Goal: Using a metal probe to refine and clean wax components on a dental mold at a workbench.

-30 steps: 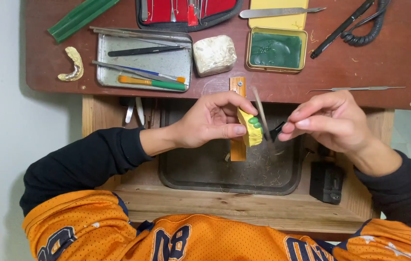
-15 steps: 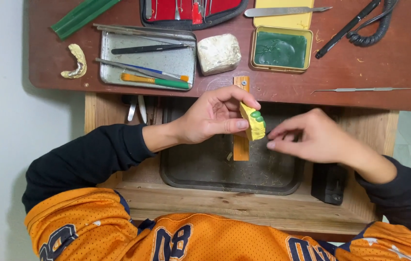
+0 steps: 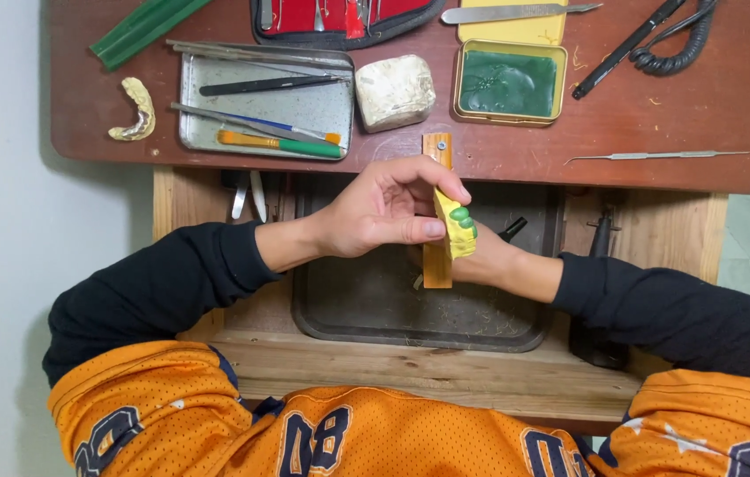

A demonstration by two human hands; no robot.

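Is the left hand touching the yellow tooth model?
Touching. The head view shows the left hand pinching the yellow tooth model, thumb pressed against its near edge and fingertips curled over its top, with no gap between them.

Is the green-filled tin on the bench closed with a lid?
No, the square tin sits open beside the whitish block, with its green filling showing inside the rim.

One head-worn camera looks straight down, fairly close, over the person's chest onto the desk [image 3: 701,115], whose far edge runs off the top.
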